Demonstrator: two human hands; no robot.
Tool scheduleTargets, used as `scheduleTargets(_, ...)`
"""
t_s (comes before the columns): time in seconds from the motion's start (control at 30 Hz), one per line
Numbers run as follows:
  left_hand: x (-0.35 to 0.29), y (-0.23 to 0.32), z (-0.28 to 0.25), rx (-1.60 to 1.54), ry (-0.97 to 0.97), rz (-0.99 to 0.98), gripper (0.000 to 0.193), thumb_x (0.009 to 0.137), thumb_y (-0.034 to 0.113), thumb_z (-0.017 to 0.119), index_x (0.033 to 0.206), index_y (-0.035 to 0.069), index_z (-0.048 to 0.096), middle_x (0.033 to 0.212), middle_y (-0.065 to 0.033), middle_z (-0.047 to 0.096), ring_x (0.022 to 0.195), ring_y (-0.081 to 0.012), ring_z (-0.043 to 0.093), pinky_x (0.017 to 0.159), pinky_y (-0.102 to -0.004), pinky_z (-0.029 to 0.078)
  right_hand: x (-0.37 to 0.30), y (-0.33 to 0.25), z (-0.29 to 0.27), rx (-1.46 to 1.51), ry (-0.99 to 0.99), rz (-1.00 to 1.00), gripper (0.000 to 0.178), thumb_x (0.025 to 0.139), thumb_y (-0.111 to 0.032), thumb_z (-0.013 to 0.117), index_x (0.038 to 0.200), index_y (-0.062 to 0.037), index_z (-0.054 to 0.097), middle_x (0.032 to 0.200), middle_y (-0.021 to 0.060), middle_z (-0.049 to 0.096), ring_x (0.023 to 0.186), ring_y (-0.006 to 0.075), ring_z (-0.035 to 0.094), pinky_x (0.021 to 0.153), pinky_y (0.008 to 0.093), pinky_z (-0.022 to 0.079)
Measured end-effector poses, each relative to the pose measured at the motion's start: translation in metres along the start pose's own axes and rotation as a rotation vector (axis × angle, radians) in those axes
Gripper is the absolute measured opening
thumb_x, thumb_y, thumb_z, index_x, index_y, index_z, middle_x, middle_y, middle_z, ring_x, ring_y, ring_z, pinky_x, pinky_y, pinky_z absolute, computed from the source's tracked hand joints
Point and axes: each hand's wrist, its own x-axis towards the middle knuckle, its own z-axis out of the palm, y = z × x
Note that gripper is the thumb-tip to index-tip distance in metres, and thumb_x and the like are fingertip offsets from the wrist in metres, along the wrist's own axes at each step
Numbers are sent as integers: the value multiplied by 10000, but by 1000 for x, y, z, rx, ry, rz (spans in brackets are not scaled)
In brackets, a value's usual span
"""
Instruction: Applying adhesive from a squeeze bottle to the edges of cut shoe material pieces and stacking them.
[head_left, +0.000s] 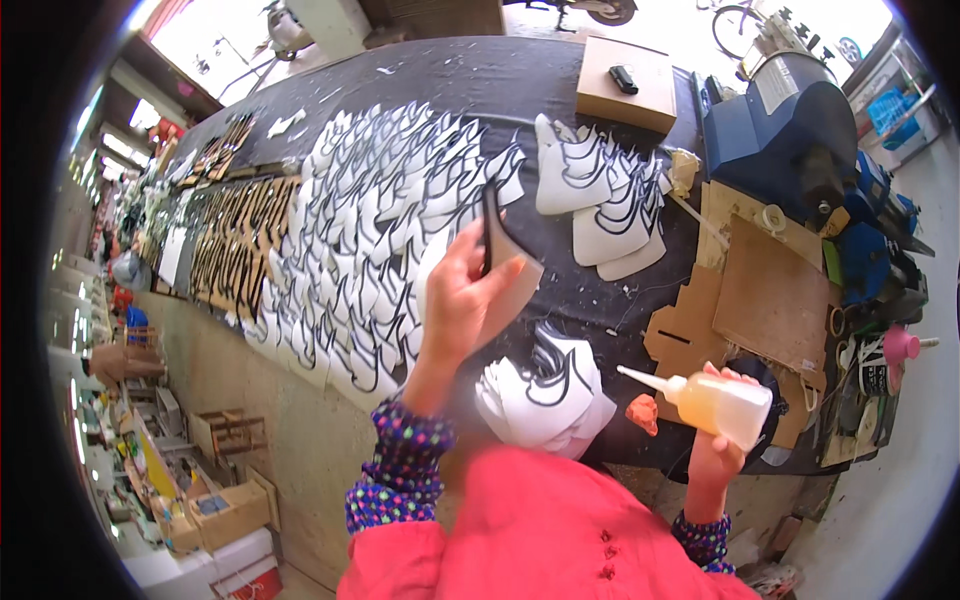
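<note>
Left grip (462,290) clasping black-edged piece (518,282), frame centre. Right grip (716,458) wrapped around bottle (728,408), lower right, nozzle (650,381) pointing left. Orange lump (643,414) near nozzle. White stack (550,400) on tabletop (600,315), lower centre.

Our left forearm (405,460) slants in from 7 o'clock, its bare wrist (427,385) leading to our left hand (456,300) at the centre, gripping, thumb (503,277) stretched toward 2 o'clock. Our right forearm (704,540) comes in near 5 o'clock; our right hand (712,462) curls in a grasp at 4 o'clock.
</note>
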Motion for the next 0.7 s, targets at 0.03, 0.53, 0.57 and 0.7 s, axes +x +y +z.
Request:
scheduleTargets(0.03,28,-11,7,231,9,56,479,803,108,630,1249,63,460,891,-136,657,754,-150,623,665,-275,473,0,-2,1,-13,27,-1,835,637,-324,770,1279,-31,323,1239,138,445,1211,336,397,1062,471,246)
scheduleTargets(0.53,270,-296,151,478,-225,297,485,731,211,678,1175,83,530,1048,-125,607,1001,-308,533,863,-373,409,-4,40,-3,-196,436,16,840,623,-330,770,1278,-39,331,1222,98,473,1171,260,449,1059,453,284)
scheduleTargets(0.57,265,-289,155,583,-208,295,498,729,222,681,1186,102,526,1042,-115,604,1000,-307,520,866,-385,399,-2,40,-3,-192,444,27,838,624,-329,768,1278,-41,331,1221,98,473,1169,260,451,1058,455,284)
scheduleTargets(0.7,276,-295,143,496,-139,344,547,691,198,710,1197,133,513,1102,-83,565,1019,-293,488,887,-404,365,-2,41,-4,-150,417,36,833,622,-332,764,1276,-46,335,1221,104,471,1167,261,450,1057,459,286)
